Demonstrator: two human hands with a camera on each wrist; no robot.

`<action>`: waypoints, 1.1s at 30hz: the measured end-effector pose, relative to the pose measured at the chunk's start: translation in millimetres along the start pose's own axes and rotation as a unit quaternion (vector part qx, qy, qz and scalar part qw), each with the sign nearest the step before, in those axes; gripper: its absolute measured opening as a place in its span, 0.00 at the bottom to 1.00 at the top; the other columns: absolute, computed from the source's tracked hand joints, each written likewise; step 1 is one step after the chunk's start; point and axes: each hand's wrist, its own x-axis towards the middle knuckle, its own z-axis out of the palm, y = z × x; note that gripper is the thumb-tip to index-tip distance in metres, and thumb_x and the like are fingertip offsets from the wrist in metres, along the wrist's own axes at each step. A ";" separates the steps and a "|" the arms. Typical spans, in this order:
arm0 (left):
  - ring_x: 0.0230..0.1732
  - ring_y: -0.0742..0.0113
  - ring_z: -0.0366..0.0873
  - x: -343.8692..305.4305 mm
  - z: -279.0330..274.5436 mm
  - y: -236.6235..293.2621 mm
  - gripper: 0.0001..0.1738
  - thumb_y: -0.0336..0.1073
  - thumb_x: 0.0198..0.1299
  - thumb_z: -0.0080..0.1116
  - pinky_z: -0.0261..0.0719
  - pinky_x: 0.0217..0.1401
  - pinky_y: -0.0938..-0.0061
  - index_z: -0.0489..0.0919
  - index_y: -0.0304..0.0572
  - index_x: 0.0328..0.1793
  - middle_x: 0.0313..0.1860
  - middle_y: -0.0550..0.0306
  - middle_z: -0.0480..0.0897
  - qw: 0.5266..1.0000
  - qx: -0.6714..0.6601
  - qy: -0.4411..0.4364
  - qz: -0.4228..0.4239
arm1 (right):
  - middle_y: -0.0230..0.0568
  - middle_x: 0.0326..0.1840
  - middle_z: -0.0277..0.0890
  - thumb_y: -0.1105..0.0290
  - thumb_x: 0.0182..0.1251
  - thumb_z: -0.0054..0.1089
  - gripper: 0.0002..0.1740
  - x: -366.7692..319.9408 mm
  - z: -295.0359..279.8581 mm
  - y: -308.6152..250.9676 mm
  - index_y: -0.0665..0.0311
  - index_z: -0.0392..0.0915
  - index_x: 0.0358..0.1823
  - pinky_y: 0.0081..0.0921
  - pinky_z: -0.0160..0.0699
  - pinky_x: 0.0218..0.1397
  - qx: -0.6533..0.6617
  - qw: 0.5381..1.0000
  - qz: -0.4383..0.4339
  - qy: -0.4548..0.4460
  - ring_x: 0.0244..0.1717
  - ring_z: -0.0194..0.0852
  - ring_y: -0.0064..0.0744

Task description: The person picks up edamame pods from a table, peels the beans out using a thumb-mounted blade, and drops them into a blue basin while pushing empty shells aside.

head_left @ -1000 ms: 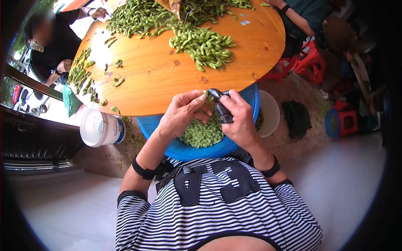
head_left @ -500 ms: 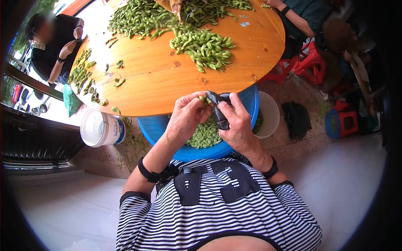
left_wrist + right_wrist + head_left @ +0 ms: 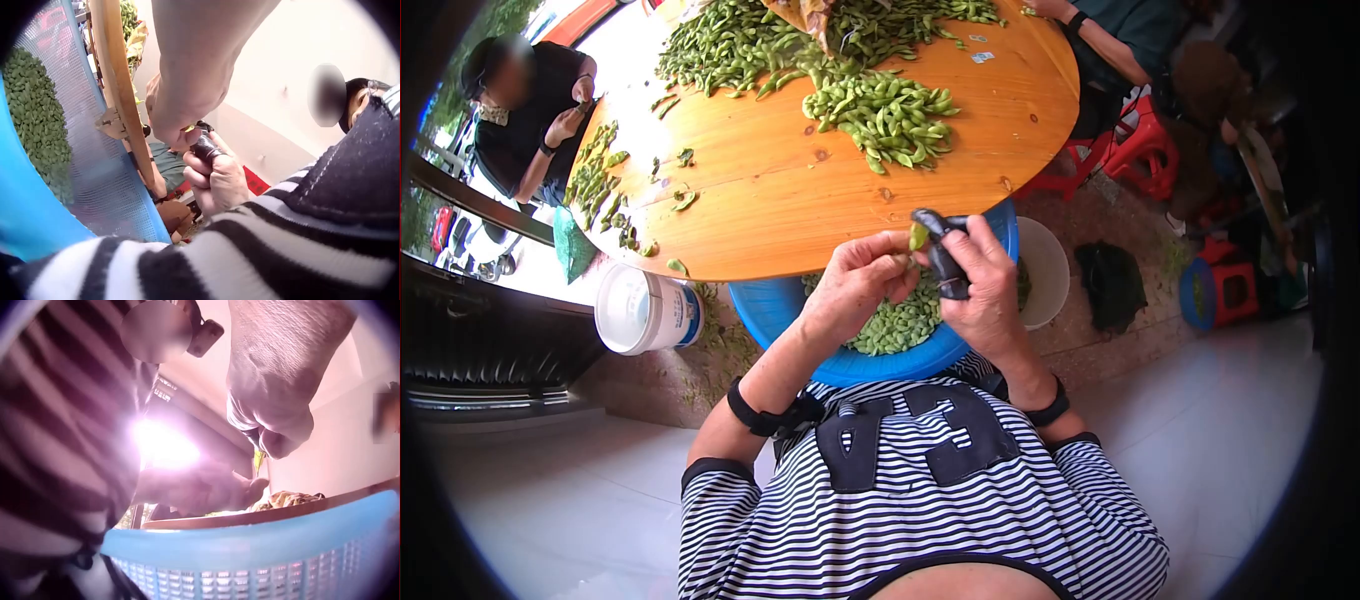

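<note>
Black-handled scissors or a similar black tool (image 3: 945, 262) is gripped in the right hand (image 3: 985, 290), its fingers curled round it. The left hand (image 3: 860, 285) has thumb and fingertips together beside a green pod (image 3: 918, 237) at the tool's upper end; the right wrist view shows the pod (image 3: 259, 460) between the two hands. Both hands are above a blue basket (image 3: 832, 372) that holds shelled green beans (image 3: 900, 325). In the left wrist view the right hand (image 3: 219, 178) grips the black tool (image 3: 205, 147) close to the left hand (image 3: 178, 119).
The wooden table (image 3: 750, 215) bears a small pile of pods (image 3: 890, 115), a larger heap behind and scattered pods at left. A white bucket (image 3: 640, 308) stands left, a pale bucket (image 3: 1045, 272) right. Two other people are at the table; red stools (image 3: 1142, 150) stand at right.
Both hands have shifted slightly to the right with the black tool. The pod now shows at the tool's upper end, clear of the left fingertips. The person at left has brought both hands together.
</note>
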 end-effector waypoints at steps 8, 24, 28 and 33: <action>0.47 0.69 0.82 3.6 -6.8 65.5 0.14 0.23 0.63 0.48 0.79 0.52 0.73 0.85 0.39 0.46 0.43 0.55 0.86 0.834 0.524 -0.149 0.083 | 0.56 0.38 0.71 0.87 0.45 0.52 0.22 -8.2 -96.0 52.3 0.71 0.71 0.46 0.47 0.69 0.41 -0.294 0.948 0.113 0.053 0.41 0.73 0.61; 0.30 0.52 0.84 192.5 -217.1 177.1 0.09 0.33 0.51 0.55 0.83 0.39 0.63 0.86 0.46 0.33 0.28 0.47 0.85 0.542 0.757 0.331 0.151 | 0.55 0.32 0.71 0.87 0.47 0.50 0.16 -9.1 -95.8 46.9 0.72 0.72 0.41 0.33 0.72 0.39 -0.177 0.963 0.197 0.057 0.34 0.72 0.57; 0.31 0.54 0.84 185.2 -224.8 159.3 0.08 0.34 0.50 0.57 0.81 0.40 0.64 0.86 0.46 0.33 0.30 0.48 0.85 0.578 0.720 0.322 0.210 | 0.54 0.31 0.70 0.85 0.46 0.52 0.15 2.6 -73.2 33.6 0.70 0.72 0.39 0.36 0.71 0.38 -0.140 0.979 0.141 0.037 0.35 0.71 0.59; 0.37 0.55 0.84 190.8 -218.2 163.4 0.10 0.39 0.48 0.64 0.81 0.46 0.66 0.87 0.51 0.38 0.33 0.51 0.86 0.577 0.719 0.336 0.196 | 0.51 0.30 0.69 0.86 0.43 0.49 0.22 12.0 -48.0 23.4 0.69 0.74 0.44 0.35 0.70 0.35 -0.104 0.990 0.096 0.003 0.30 0.70 0.55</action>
